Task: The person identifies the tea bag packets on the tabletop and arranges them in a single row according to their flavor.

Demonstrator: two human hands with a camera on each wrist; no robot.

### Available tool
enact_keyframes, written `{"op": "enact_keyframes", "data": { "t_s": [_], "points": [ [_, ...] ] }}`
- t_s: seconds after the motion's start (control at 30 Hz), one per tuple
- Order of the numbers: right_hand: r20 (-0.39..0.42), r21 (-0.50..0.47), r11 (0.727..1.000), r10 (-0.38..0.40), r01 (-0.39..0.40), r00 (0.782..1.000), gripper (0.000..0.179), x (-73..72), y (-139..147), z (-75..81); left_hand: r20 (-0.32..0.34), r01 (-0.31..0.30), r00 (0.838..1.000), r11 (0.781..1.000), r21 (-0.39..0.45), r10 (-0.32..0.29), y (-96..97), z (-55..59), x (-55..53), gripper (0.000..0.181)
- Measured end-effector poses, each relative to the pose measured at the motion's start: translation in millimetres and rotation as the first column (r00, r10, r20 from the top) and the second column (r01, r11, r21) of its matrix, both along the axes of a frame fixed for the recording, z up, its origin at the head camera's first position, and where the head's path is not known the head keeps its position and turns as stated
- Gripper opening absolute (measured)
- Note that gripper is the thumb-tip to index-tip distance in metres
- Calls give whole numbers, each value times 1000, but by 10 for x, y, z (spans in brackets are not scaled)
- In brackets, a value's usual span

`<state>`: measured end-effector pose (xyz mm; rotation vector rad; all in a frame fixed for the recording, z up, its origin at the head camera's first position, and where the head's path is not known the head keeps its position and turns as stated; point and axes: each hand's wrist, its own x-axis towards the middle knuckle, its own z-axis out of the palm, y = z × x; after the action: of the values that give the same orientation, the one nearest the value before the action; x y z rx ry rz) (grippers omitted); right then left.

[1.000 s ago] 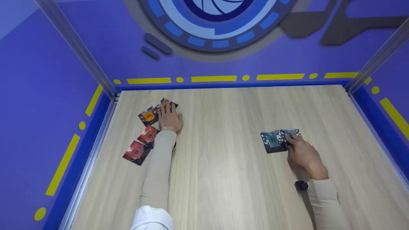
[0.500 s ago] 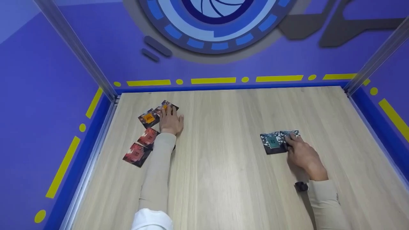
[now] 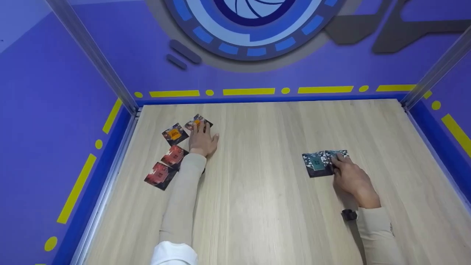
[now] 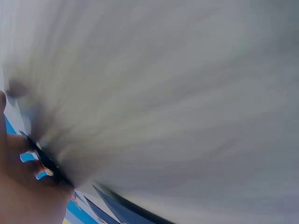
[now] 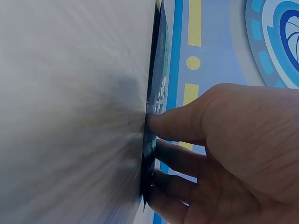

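Head view, orange card (image 3: 197,119): slid rightward across woodgrain tabletop (image 3: 257,165), apart from its square neighbour (image 3: 175,134).
Left hand (image 3: 202,142): extended fingers upon it.
Right hand (image 3: 352,179): spread fingertips press a thin green card (image 3: 340,151).

I'm in a booth, some built work cell; which building, can't tell. Blue-purple printed panels (image 3: 40,110) left, back and right, big round graphic (image 3: 254,48) top centre, yellow dashes (image 3: 248,91) low along them. Metal posts (image 3: 95,55) upper left and right, wood-grain desk (image 3: 257,165) lower middle.
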<state>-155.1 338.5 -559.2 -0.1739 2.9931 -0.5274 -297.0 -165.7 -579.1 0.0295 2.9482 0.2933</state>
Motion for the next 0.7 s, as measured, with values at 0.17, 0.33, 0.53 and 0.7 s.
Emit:
{"op": "enact_keyframes", "data": {
  "t_s": [0.17, 0.33, 0.53, 0.7],
  "points": [
    [9, 10, 1000, -4, 4, 1000, 49, 1, -10, 8, -9, 23, 1000, 1000, 0, -23, 65, 11, 51, 75],
    [13, 8, 1000, 0, 0, 1000, 50, -1, -8, 18, -29, 51, 998, 998, 29, -51, 114, -10, 64, 72],
    [14, -3, 1000, -5, 5, 1000, 50, -5, -1, 20, -27, 90, 996, 996, 1, -90, 204, -11, 68, 71],
    [25, -5, 1000, -8, 8, 1000, 51, 0, -13, 19, -33, 117, 993, 993, -5, -117, 297, 4, 89, 70]
  ]
}}
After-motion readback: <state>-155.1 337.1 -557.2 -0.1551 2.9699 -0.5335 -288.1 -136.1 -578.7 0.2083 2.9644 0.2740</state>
